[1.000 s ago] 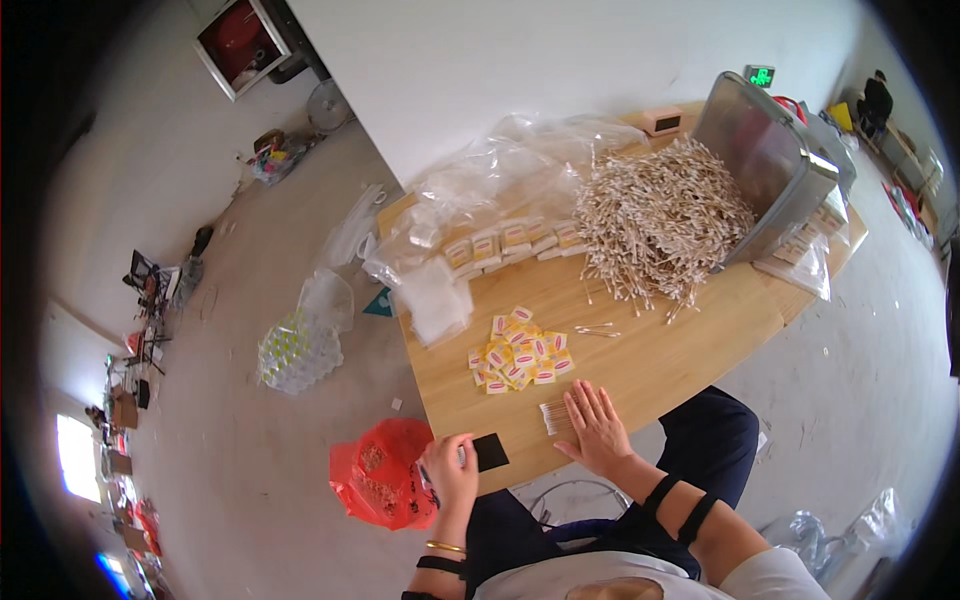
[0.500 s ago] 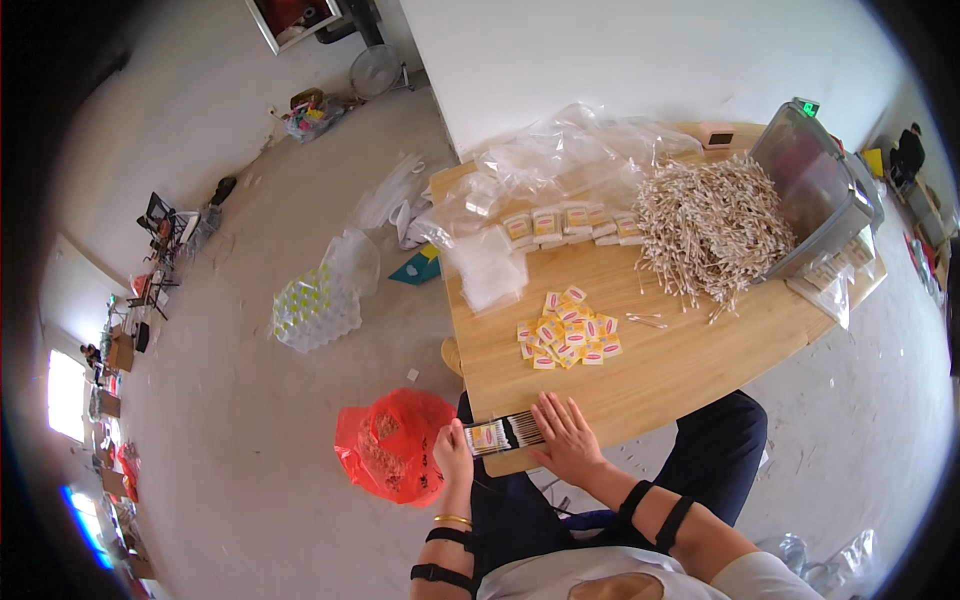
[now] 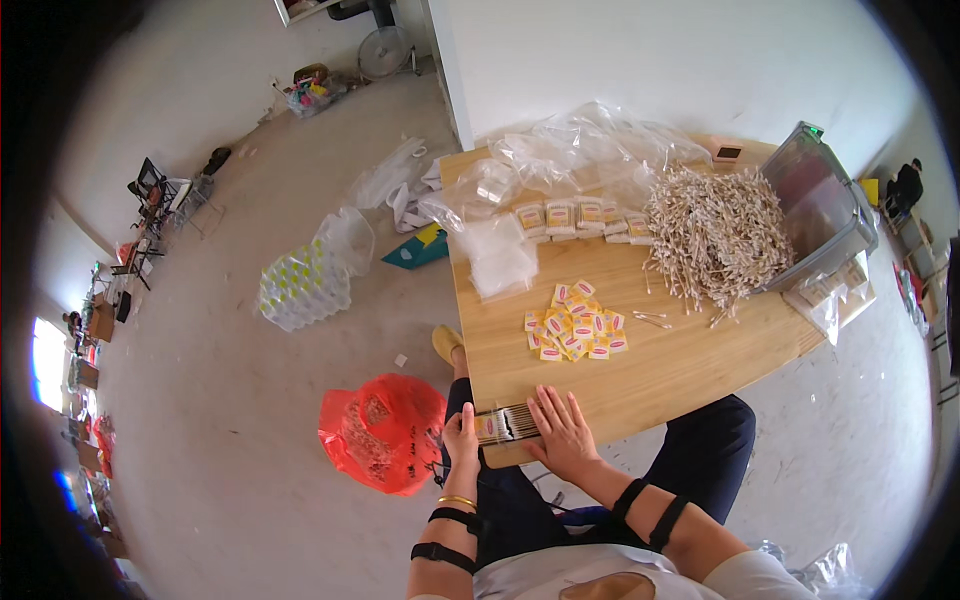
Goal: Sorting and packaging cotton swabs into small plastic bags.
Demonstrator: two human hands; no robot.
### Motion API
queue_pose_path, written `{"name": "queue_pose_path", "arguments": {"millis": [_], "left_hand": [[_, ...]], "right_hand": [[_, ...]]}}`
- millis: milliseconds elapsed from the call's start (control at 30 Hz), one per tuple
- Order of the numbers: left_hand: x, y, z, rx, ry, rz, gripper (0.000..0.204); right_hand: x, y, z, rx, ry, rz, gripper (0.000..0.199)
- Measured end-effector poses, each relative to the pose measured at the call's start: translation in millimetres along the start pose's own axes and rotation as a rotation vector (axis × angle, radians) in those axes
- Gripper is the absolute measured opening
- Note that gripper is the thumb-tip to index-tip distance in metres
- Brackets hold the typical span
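Note:
At the table's near left corner lies a small clear packet (image 3: 488, 427) with a yellow-and-white label, its left end pinched in my left hand (image 3: 461, 437). A row of cotton swabs (image 3: 519, 421) lies at the packet's right side; whether their ends are inside it I cannot tell. My right hand (image 3: 563, 432) lies flat with fingers stretched out, its palm edge and thumb against the swabs' right end. Beyond my hands sits a loose pile of yellow-and-white label cards (image 3: 577, 325). A few single swabs (image 3: 652, 319) lie right of the cards.
A large heap of cotton swabs (image 3: 715, 235) spills from a tipped grey plastic bin (image 3: 825, 215). Filled packets (image 3: 560, 215) line up near clear plastic bags (image 3: 590, 150) and flat clear bags (image 3: 500, 262). On the floor at left stand a red plastic bag (image 3: 385, 435) and green-capped bottles (image 3: 305, 285).
The swabs have come closer to the label, and the dark gap between them has narrowed. My right hand has shifted slightly left relative to the table; my left hand keeps its grip.

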State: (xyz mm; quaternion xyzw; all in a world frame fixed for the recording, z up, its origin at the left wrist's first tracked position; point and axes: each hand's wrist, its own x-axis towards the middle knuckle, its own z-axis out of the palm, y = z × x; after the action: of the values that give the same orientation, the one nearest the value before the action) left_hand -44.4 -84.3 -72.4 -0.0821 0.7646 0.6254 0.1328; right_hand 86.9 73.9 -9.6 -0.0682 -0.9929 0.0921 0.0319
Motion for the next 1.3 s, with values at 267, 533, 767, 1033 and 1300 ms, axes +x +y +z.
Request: {"name": "queue_pose_path", "arguments": {"millis": [267,533,767,1033,1300], "left_hand": [[-5,-1,5,-0.038,0.054,0.117,0.05],[4,0,-17,0.138,0.058,0.088,0.063],[13,-17,-42,0.529,0.088,0.508,0.049],[-15,4,-17,0.453,-0.033,0.263,0.049],[-22,59,-32,0.419,0.014,0.488,0.047]], "right_hand": [[10,-20,8,0.071,-0.018,-0.027,0.085],[15,-5,2,0.002,-0.03,-0.018,0.095],[30,-45,18,-0.029,-0.044,-0.18,0.101],[14,-28,24,0.116,-0.092,-0.092,0.115],[12,40,-21,0.264,0.042,-0.094,0.068]]}}
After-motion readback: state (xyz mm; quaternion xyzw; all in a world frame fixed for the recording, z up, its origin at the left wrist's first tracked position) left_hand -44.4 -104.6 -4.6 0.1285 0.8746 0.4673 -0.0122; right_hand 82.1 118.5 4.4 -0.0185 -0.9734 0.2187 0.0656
